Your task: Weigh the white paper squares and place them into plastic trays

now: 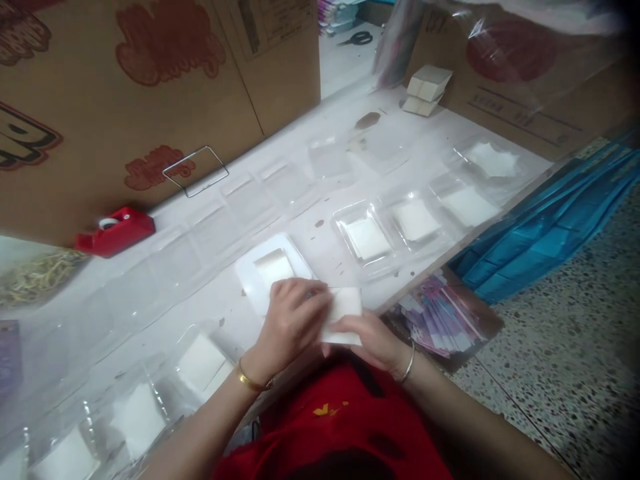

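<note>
Both my hands meet at the table's near edge around a small stack of white paper squares. My left hand is closed, its fingers pinching the top of the stack. My right hand is closed underneath and holds the stack from below. Just beyond my hands lies a clear plastic tray with a white square in it. More clear trays with white squares lie to the right and to the lower left.
Large cardboard boxes stand along the back. A red tape dispenser sits at the left. White paper pads lie at the back right, scissors further back. A blue bag and printed packets are beside the table.
</note>
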